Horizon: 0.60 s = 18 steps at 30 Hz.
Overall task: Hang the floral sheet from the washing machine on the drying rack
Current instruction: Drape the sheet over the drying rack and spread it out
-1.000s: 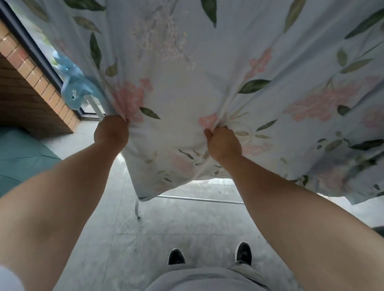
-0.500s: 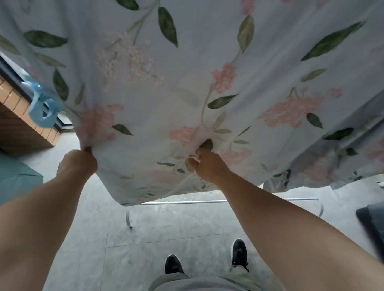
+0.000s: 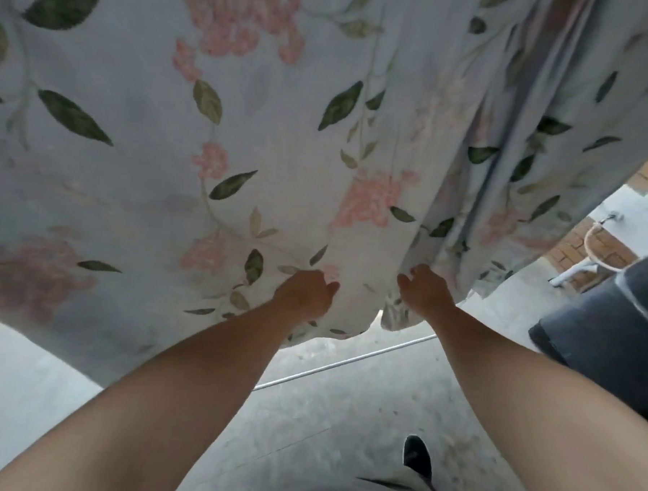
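Observation:
The floral sheet (image 3: 283,138), pale blue with pink blossoms and green leaves, hangs in front of me and fills the upper view. Its lower hem falls just below my hands. My left hand (image 3: 307,293) grips a bunch of the cloth near the hem. Close to its right, my right hand (image 3: 425,292) holds a hanging fold, with its fingers tucked up into the fabric. A thin white rail of the drying rack (image 3: 346,363) shows low under the hem; the rest of the rack is hidden behind the sheet.
A dark grey bulky object (image 3: 611,328) stands close at the right. Behind it are a brick wall (image 3: 600,248) and a white frame with a ring (image 3: 592,255). Grey tiled floor (image 3: 325,414) lies underfoot, with my black shoe (image 3: 416,456).
The view has swung right, so the blue clip and window left the frame. Both hands shifted right along the hem and now sit closer together.

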{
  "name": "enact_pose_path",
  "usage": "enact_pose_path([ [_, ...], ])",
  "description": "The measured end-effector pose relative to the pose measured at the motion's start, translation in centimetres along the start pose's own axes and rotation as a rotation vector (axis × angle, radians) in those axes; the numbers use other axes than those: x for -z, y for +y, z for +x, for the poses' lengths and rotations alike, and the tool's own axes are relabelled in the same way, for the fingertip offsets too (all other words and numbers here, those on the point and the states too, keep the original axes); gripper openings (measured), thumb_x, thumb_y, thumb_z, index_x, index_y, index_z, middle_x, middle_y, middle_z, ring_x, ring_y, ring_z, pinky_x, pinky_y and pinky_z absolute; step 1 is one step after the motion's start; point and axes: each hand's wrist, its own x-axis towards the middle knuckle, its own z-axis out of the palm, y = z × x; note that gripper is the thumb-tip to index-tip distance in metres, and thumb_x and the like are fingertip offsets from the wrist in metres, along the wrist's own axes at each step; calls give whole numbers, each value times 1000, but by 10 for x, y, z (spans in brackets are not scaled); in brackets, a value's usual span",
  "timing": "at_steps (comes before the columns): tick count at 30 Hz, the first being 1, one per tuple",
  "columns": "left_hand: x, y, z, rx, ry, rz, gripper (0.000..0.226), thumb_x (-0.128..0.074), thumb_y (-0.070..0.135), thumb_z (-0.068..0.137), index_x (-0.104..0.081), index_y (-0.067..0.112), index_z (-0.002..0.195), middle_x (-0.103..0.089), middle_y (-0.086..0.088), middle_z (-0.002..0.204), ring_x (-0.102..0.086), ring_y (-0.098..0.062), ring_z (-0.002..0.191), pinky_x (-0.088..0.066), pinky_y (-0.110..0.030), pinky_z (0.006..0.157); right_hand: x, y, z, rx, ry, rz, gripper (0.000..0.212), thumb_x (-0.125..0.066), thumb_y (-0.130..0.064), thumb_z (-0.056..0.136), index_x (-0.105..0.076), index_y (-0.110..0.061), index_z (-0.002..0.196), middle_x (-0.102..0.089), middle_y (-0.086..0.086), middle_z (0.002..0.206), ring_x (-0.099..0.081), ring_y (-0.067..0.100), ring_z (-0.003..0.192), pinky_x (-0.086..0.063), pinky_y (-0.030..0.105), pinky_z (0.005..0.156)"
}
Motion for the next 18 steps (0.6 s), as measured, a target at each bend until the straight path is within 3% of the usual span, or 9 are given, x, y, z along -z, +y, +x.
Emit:
enact_pose_path([
  [4, 29, 89, 33, -13, 207, 70, 62, -35, 60, 97, -54, 6, 122, -62, -17, 119, -58, -36, 113, -49, -47, 94, 62, 35, 54, -93, 238, 101, 63, -52, -38, 97, -35, 3, 141, -42, 24, 140, -45, 42, 126, -40, 44, 101],
  [7, 51, 142, 53, 135, 355, 78, 76, -38, 74, 88, -57, 9, 123, -63, -11, 120, -60, -31, 111, -50, -37, 85, 111, 60, 89, -151, 420, 224, 75, -62, -44, 90, -28, -1, 142, -33, 24, 142, -40, 42, 127, -41, 49, 101],
  [10, 67, 180, 74, 262, 380, 115, 89, -33, 85, 80, -57, 16, 132, -62, -6, 127, -59, -28, 116, -46, -36, 83, 148, 78, 114, -145, 369, 265, 86, -69, -49, 84, -24, -7, 144, -32, 21, 142, -39, 41, 130, -40, 51, 102],
  [13, 81, 202, 91, 323, 408, 145, 88, -30, 83, 82, -43, 22, 145, -50, -6, 144, -49, -30, 130, -43, -43, 98, 168, 91, 144, 8, 252, 171, 67, -63, -49, 88, -38, -6, 134, -45, 21, 135, -49, 40, 123, -42, 47, 99],
  [16, 89, 212, 100, 397, 436, 169, 78, -34, 73, 89, -53, 13, 135, -57, -10, 135, -54, -32, 124, -46, -44, 95, 180, 101, 158, 167, 210, 80, 40, -48, -37, 97, -59, -5, 119, -63, 20, 120, -59, 39, 114, -48, 43, 94],
  [18, 87, 219, 107, 393, 456, 163, 60, -44, 57, 95, -57, 9, 128, -59, -12, 130, -56, -33, 122, -46, -42, 94, 187, 107, 166, 184, 189, 27, 38, -44, -34, 99, -64, -6, 116, -65, 19, 117, -61, 39, 112, -49, 43, 92],
])
